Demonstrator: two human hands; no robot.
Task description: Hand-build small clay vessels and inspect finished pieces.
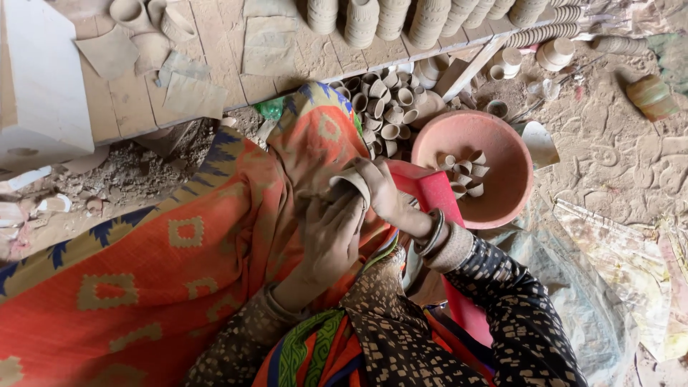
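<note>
A small raw clay cup point(349, 185) sits between both hands, held over an orange patterned cloth point(165, 265) on the lap. My left hand point(327, 236) presses against the cup from below, fingers curled on its side. My right hand point(383, 192), with bangles at the wrist, wraps the cup's upper right edge. Both hands are smeared with grey clay.
A pink basin point(507, 192) holding several small clay cups stands right of the hands. More loose cups point(383, 107) lie heaped beyond. Stacked cups point(430, 18) and clay slabs point(266, 44) rest on a wooden board point(129, 100). Clear plastic sheeting point(609, 272) covers the dirt floor at right.
</note>
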